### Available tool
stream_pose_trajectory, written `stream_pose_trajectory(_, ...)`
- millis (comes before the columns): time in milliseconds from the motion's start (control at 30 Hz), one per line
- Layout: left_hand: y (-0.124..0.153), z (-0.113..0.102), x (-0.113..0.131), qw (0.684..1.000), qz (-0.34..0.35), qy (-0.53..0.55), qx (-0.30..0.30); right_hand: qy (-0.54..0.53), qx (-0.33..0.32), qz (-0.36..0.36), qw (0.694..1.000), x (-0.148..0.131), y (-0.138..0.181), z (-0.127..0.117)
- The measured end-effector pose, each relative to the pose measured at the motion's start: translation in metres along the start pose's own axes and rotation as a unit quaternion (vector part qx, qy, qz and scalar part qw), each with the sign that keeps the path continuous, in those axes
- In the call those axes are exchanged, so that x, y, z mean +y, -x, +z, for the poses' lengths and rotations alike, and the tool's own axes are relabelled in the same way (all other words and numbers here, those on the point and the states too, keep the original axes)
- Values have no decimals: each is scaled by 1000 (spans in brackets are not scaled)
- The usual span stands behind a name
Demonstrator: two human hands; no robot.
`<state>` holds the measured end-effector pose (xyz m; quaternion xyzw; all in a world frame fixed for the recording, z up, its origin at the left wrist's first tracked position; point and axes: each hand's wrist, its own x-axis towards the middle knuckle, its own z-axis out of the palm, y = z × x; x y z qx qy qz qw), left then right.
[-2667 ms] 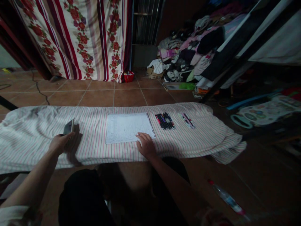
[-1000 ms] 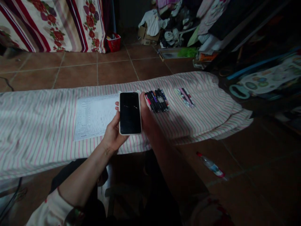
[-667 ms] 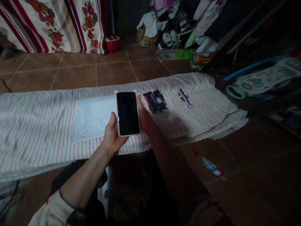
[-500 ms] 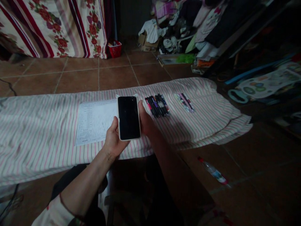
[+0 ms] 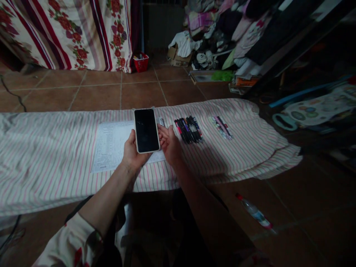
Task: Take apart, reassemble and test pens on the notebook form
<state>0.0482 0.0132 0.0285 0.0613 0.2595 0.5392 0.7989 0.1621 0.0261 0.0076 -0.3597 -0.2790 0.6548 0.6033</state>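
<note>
My left hand grips a phone with a dark screen and a white case, holding it upright above a spiral notebook. My right hand sits just right of the phone, palm up with fingers spread, its fingertips close to the phone's edge. The notebook lies open on a pink-striped cloth spread over the floor. A row of dark pens lies on the cloth right of my right hand, and a smaller group of pens lies further right.
A plastic bottle lies on the brown tiles at the right. A floral hanging cloth and a small red basket stand at the back. Piled clothes and a dark slanted frame fill the back right.
My left hand brought the phone from the left of the cloth to over the notebook. My right hand left the phone's side and now lies open beside it.
</note>
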Motion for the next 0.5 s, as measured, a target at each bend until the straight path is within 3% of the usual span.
stream_pose_trajectory(233,-15,-14,0,999,-17,40,3,35,-18,-24,999,10,-10,-3)
stream_pose_trajectory(500,-21,-9,7,999,-23,37,-14,90,-11,-67,994,15,-18,-1)
